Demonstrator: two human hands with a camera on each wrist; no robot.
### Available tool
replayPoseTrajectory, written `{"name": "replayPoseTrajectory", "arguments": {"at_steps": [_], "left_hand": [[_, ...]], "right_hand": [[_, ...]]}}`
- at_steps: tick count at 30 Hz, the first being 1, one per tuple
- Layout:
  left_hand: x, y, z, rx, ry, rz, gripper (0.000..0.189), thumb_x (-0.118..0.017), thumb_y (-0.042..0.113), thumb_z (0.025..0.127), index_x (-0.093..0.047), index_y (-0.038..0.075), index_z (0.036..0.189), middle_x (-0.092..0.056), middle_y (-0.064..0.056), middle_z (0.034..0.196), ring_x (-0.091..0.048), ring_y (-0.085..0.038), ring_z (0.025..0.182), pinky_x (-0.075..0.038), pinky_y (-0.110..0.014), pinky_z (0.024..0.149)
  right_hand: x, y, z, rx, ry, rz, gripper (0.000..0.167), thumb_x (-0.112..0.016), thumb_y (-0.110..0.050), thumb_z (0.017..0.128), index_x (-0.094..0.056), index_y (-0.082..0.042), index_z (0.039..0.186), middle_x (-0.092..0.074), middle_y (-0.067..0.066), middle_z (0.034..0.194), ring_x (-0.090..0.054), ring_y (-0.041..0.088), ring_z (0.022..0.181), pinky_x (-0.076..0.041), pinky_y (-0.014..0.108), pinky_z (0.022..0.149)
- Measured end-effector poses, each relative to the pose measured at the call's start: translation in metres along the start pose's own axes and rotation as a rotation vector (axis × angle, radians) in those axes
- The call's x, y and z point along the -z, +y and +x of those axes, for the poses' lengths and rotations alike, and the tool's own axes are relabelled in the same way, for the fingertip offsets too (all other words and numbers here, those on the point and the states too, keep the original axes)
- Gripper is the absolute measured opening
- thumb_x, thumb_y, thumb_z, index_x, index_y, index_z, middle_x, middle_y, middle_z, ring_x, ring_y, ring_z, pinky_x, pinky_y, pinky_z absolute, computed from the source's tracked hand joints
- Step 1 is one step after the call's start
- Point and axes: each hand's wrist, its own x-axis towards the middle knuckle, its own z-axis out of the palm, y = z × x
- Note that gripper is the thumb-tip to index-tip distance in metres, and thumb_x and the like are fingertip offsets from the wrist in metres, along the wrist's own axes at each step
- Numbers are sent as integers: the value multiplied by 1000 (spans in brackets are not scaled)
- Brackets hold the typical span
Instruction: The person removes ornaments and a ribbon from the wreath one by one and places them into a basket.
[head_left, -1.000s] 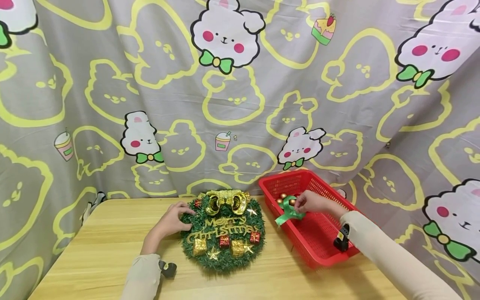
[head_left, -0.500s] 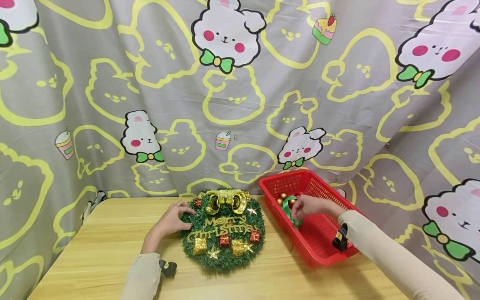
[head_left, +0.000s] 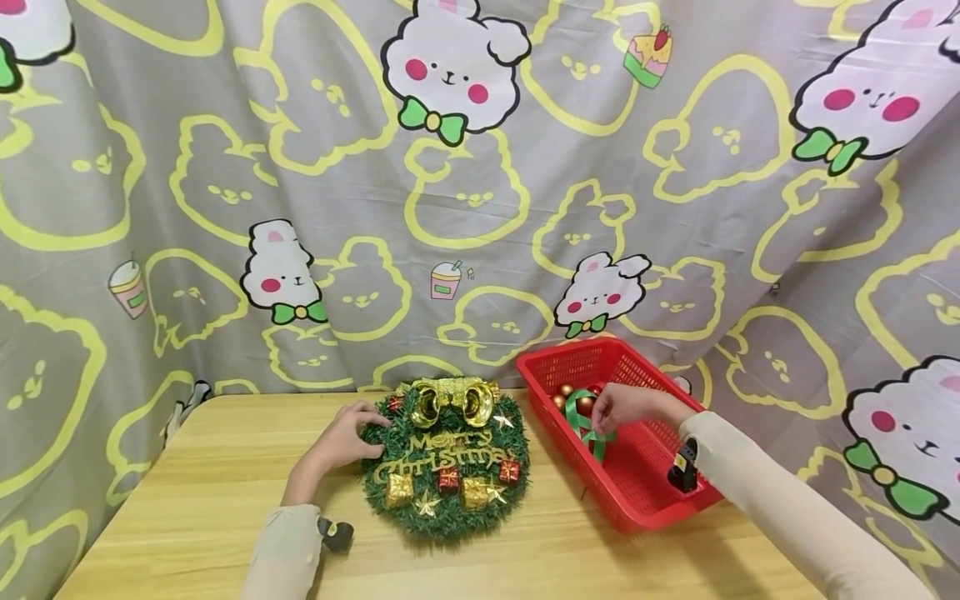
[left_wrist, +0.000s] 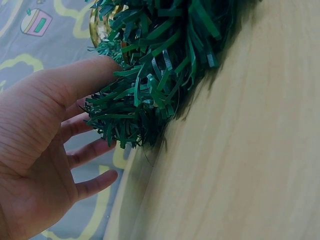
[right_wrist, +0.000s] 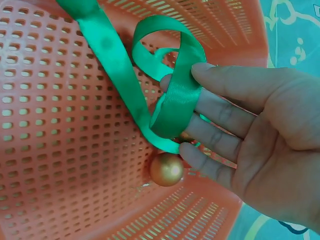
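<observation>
A green tinsel Christmas wreath with gold bells, small gift boxes, stars and "Merry Christmas" lettering lies on the table. At its left edge my left hand grips the tinsel, the thumb on the near side. In the left wrist view, some fingertips go behind the tinsel while the little finger stays apart from it. My right hand is over the red basket. Its thumb and index finger pinch a loop of green satin ribbon, whose loose end trails down inside the basket.
Several gold balls lie at the basket's far left end, one gold ball showing below the ribbon in the right wrist view. The wooden table meets a patterned curtain at the back.
The ribbon's end, which hung over the basket's left rim, is now inside the basket. My right hand has shifted slightly with the ribbon; the left hand and wreath have stayed put.
</observation>
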Motion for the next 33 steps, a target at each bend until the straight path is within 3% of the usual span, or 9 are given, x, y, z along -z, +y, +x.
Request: {"name": "replayPoseTrajectory", "arguments": {"at_steps": [10, 15, 24, 33], "left_hand": [[-1, -2, -1, 13, -7, -14, 37, -83, 12, 80, -75, 12, 116, -54, -15, 133, -43, -38, 126, -44, -62, 101], [-3, -1, -2, 15, -9, -17, 38, -83, 12, 79, -75, 12, 116, -54, -15, 133, -43, -38, 126, -43, -62, 102], [-1, 2, -1, 9, -5, -8, 39, -83, 12, 78, -75, 11, 116, -54, -16, 133, -44, -40, 126, -45, -63, 101], [0, -1, 0, 14, -2, -1, 41, -83, 12, 77, -75, 11, 117, -55, -16, 134, -44, -41, 127, -42, -65, 104]], "right_hand": [[8, 5, 5, -50, 19, -45, 5, -73, 0, 88, -76, 4, 87, -72, 3, 77, -58, 9, 71, -52, 24, 70], [7, 11, 6, -71, 39, -53, 6, -73, 1, 88, -77, 5, 87, -74, 6, 78, -60, 11, 72, -53, 25, 71], [13, 15, 5, -107, 56, -147, 7, -71, 4, 85, -76, 3, 81, -70, 5, 70, -51, 9, 62, -48, 27, 62], [15, 21, 7, -137, 68, -136, 7, -70, 6, 84, -76, 4, 81, -74, 12, 74, -63, 14, 65, -53, 27, 63]]}}
